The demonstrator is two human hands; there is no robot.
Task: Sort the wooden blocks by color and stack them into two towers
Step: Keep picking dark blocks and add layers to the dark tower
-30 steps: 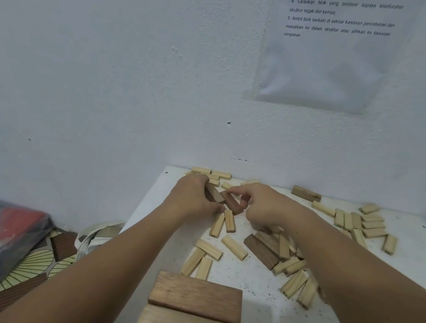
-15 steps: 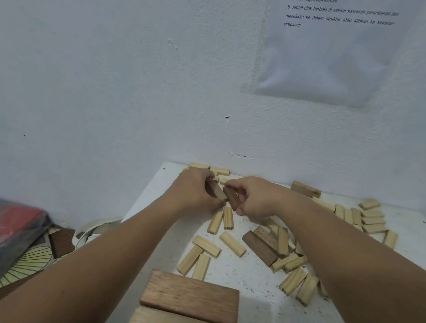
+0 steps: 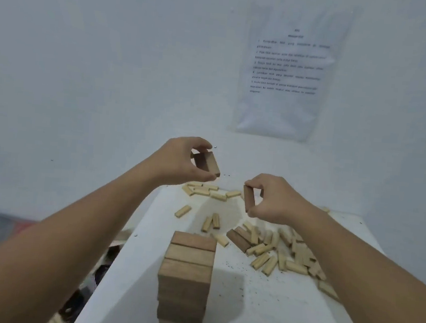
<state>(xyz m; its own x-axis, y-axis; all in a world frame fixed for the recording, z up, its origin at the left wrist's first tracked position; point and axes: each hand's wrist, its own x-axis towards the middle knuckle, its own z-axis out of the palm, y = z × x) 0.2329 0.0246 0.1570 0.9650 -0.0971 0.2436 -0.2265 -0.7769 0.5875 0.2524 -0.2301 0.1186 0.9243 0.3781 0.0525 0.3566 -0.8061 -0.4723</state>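
Both hands risen from table since earlier frame. Left hand (image 3: 181, 162) pinches dark brown rectangular wooden block (image 3: 206, 163), frame centre; right hand (image 3: 274, 200) pinches second dark block (image 3: 248, 198) endwise. Dark-block tower (image 3: 187, 275) lower centre. Blocks likely light, rigid; grip by long faces.

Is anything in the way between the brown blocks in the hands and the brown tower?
Nothing visible. The left hand holds one dark block and the right hand another dark block, both in the air. The top of the dark tower is bare. Light blocks lie low on the table.
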